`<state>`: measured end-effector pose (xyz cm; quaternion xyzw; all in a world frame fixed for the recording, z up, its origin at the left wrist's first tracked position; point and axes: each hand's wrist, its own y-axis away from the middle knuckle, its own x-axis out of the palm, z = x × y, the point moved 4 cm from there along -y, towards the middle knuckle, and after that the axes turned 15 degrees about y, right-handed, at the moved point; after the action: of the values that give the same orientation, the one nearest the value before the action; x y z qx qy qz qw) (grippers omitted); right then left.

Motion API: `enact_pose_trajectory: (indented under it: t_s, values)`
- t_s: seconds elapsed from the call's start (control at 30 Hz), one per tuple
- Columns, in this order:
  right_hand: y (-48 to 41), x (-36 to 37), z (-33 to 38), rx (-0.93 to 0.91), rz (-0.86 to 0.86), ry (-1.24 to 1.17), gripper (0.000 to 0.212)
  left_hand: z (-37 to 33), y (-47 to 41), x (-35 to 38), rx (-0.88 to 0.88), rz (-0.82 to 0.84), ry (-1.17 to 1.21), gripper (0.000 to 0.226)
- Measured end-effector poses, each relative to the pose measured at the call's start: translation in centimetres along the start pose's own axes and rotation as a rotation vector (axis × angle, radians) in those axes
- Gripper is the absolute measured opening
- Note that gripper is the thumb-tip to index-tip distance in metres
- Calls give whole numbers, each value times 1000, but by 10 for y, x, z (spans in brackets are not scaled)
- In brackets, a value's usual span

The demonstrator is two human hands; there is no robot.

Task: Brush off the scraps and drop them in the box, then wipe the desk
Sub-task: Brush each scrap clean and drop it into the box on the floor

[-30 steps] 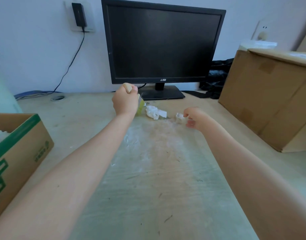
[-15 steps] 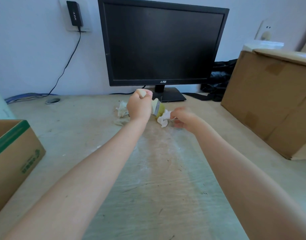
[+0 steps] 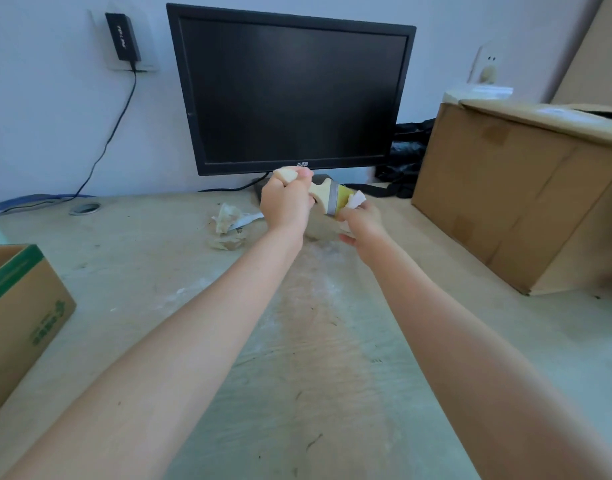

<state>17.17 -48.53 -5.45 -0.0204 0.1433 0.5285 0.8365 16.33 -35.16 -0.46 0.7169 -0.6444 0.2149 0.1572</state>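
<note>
Crumpled whitish scraps (image 3: 228,221) lie mid-frame on our worktop (image 3: 142,271). Our left hand (image 3: 285,206) grips the pale-handled brush (image 3: 327,199); our right hand (image 3: 362,224) pinches a white scrap (image 3: 355,200) at its bristles.

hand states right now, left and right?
Left hand: closed, holding the brush.
Right hand: closed, pinching a white scrap.

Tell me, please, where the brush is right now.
Head view, mid-frame: the left hand grips the brush below the monitor, bristles beside the scrap held by the right hand.
</note>
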Motion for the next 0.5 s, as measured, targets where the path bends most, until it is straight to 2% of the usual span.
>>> enact_pose_trajectory:
  t_s: [0.17,0.3,0.43,0.5]
  values:
    - [29,-40,-10,39,-44,19,54,3,33,12,-73,36,87,11]
    - [66,-80,-27,73,-102,20,50,13,76,21,-137,94,79,14]
    - [109,-111,-42,89,-151,9,49,20,117,29,-148,145,68,7]
    - [130,-126,-52,105,-168,-7,42,25,136,32,-150,170,51,14]
